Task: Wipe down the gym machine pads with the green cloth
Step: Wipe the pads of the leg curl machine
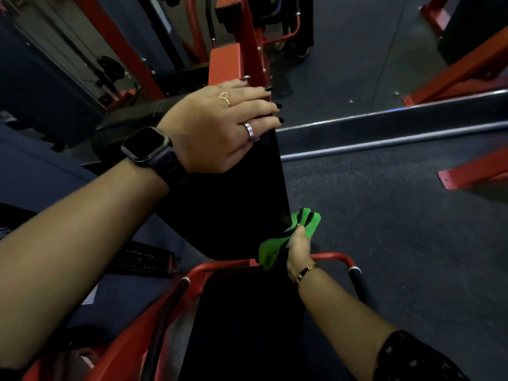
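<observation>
A tall black back pad [242,199] runs up the middle of the view, mounted on a red machine frame [224,64]. My left hand [217,125], with rings and a dark watch on the wrist, rests over the pad's top end, fingers spread across it. Lower down, my right hand [298,248] is closed around the green cloth [277,243], which is pressed against the pad's lower right edge. Below it lies the black seat pad [247,320], ringed by a red tubular handle [324,257].
Dark speckled rubber floor [398,229] spreads to the right. A mirror wall with a metal base strip [384,127] runs across the back. Red frame legs [472,171] of another machine stand at the right. A black ribbed footplate [143,259] sits at the left.
</observation>
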A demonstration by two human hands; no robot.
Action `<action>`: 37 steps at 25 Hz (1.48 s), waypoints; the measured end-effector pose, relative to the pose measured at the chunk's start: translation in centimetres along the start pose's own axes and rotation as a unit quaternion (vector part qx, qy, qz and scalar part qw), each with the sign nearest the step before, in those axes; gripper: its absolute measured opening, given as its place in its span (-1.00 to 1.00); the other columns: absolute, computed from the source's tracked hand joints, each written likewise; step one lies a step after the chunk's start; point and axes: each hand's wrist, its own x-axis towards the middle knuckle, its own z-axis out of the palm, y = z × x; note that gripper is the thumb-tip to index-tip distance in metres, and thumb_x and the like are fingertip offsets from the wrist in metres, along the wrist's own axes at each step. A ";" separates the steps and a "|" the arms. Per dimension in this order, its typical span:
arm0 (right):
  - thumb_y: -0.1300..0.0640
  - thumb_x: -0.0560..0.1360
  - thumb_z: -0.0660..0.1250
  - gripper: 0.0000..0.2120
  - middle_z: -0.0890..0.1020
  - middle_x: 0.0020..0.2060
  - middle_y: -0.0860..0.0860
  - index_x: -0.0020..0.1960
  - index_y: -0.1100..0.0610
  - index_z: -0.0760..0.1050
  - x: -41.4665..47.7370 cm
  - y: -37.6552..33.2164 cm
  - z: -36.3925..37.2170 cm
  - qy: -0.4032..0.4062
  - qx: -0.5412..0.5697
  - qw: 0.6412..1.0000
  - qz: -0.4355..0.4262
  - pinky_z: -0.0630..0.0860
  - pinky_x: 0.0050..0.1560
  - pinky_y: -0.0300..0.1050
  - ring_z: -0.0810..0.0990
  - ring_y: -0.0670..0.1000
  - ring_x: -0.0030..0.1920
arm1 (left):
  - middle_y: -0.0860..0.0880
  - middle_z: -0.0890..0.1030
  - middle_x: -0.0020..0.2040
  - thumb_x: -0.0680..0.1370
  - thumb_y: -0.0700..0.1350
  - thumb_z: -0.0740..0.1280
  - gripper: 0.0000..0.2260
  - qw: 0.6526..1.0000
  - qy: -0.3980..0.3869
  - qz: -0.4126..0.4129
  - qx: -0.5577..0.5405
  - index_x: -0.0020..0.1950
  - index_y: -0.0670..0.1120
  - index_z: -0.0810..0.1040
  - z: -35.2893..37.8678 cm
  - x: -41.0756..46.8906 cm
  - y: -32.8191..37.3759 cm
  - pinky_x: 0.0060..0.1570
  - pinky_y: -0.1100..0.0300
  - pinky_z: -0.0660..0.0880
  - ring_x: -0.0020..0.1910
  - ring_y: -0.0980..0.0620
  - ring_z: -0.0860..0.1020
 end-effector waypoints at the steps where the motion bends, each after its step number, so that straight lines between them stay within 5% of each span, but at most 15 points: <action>1: 0.10 0.51 0.18 -0.77 0.61 0.09 0.14 0.09 0.10 0.54 0.4 0.3 -0.4 0.007 -0.008 1.000 0.003 0.52 0.17 0.12 0.59 0.18 0.10 | -0.10 0.51 0.30 0.60 -0.07 0.05 -0.64 1.000 -0.002 -0.002 0.007 0.32 -0.11 0.46 -0.1 0.0 0.0 0.39 -0.08 0.26 0.34 -0.14 0.41; 5: 0.22 0.54 0.10 -0.54 0.46 0.33 0.03 0.43 0.01 0.30 1.7 0.8 -0.3 -0.026 0.033 0.999 -0.013 0.37 0.34 0.08 0.46 0.12 0.30 | -0.10 0.56 0.23 0.60 -0.08 0.05 -0.65 0.995 -0.004 0.067 0.078 0.26 -0.12 0.51 0.5 1.0 0.8 0.39 -0.11 0.25 0.31 -0.14 0.45; 10: 0.09 0.52 0.21 -0.69 0.56 0.03 0.05 0.23 0.13 0.47 -1.7 -2.0 0.7 0.000 -0.080 0.996 -0.029 0.44 0.19 -0.03 0.52 0.05 0.02 | -0.07 0.61 0.14 0.58 -0.09 0.09 -0.70 0.990 -0.007 0.099 0.096 0.15 -0.10 0.56 1.5 1.5 2.0 0.35 -0.10 0.32 0.25 -0.13 0.50; 14: 0.11 0.53 0.22 -0.67 0.60 0.08 0.16 0.25 0.21 0.49 0.0 -0.5 -1.1 0.023 -0.107 0.994 0.005 0.47 0.20 0.04 0.56 0.18 0.13 | -0.07 0.61 0.15 0.57 -0.07 0.10 -0.69 0.990 -0.009 0.110 0.091 0.17 -0.10 0.56 1.4 1.5 1.8 0.33 -0.09 0.33 0.25 -0.13 0.50; 22: 0.20 0.64 -0.01 -0.64 0.53 0.20 0.12 0.41 0.08 0.28 -0.4 4.2 -1.4 -0.015 0.064 0.992 0.109 0.43 0.20 -0.02 0.52 0.09 0.08 | -0.06 0.60 0.16 0.59 -0.05 0.08 -0.68 0.991 -0.015 0.100 0.087 0.18 -0.10 0.55 1.4 1.4 1.9 0.34 -0.06 0.33 0.27 -0.11 0.49; 25: 0.31 0.62 -0.04 -0.69 0.66 -0.34 0.13 0.01 0.30 0.49 -5.4 4.5 0.6 -0.101 0.069 0.975 0.185 0.57 -0.26 -0.26 0.64 -0.01 -0.35 | -0.07 0.60 0.16 0.59 -0.06 0.06 -0.67 0.991 -0.023 0.099 0.088 0.18 -0.10 0.54 1.3 1.4 1.8 0.35 -0.06 0.32 0.28 -0.12 0.48; 27: 0.28 0.64 -0.09 -0.65 0.66 -0.26 0.20 0.00 0.31 0.47 -8.8 4.8 3.5 -0.165 0.066 0.960 0.218 0.51 -0.48 -0.28 0.63 0.03 -0.37 | -0.07 0.59 0.18 0.60 -0.07 0.04 -0.66 0.989 -0.029 0.107 0.094 0.20 -0.10 0.53 1.3 1.4 1.7 0.35 -0.06 0.32 0.29 -0.13 0.47; 29: 0.14 0.66 -0.09 -0.61 0.61 0.02 0.25 0.19 0.31 0.43 -10.3 5.1 5.7 -0.197 0.037 0.959 0.201 0.60 -0.33 -0.20 0.59 0.09 -0.17 | -0.07 0.58 0.21 0.60 -0.08 0.04 -0.66 0.987 -0.026 0.117 0.106 0.23 -0.10 0.52 1.2 1.2 1.5 0.34 -0.06 0.33 0.29 -0.13 0.46; 32: 0.14 0.66 -0.04 -0.64 0.67 -0.32 0.09 -0.06 0.24 0.48 -11.1 3.3 6.5 -0.189 0.033 0.964 0.185 0.59 -0.20 -0.14 0.63 0.00 -0.30 | -0.07 0.57 0.22 0.60 -0.10 0.06 -0.68 0.983 -0.006 0.134 0.128 0.22 -0.10 0.53 1.3 1.0 1.1 0.31 -0.05 0.37 0.28 -0.13 0.48; 33: 0.18 0.65 -0.03 -0.64 0.66 -0.29 0.16 -0.08 0.28 0.48 -11.9 1.6 6.5 -0.198 0.047 0.961 0.187 0.59 -0.18 -0.16 0.65 0.01 -0.30 | -0.07 0.57 0.22 0.59 -0.11 0.07 -0.68 0.983 0.000 0.137 0.124 0.21 -0.10 0.54 1.4 1.1 1.1 0.31 -0.05 0.38 0.27 -0.13 0.49; 36: 0.07 0.66 -0.03 -0.59 0.54 0.13 0.27 0.18 0.32 0.46 -15.4 -4.3 6.5 -0.203 0.086 0.958 0.181 0.47 0.15 0.02 0.55 0.22 0.14 | -0.04 0.57 0.23 0.58 -0.12 0.07 -0.67 0.992 0.017 0.101 0.079 0.21 -0.08 0.55 1.1 0.8 0.6 0.30 -0.01 0.38 0.27 -0.10 0.49; 37: 0.03 0.65 -0.03 -0.59 0.56 0.11 0.21 0.14 0.27 0.47 -16.7 -6.0 6.7 -0.198 0.102 0.959 0.176 0.50 0.10 0.03 0.56 0.23 0.09 | -0.04 0.55 0.26 0.58 -0.11 0.08 -0.67 0.996 0.022 0.070 0.051 0.25 -0.07 0.53 0.7 0.5 0.1 0.31 0.01 0.37 0.29 -0.09 0.48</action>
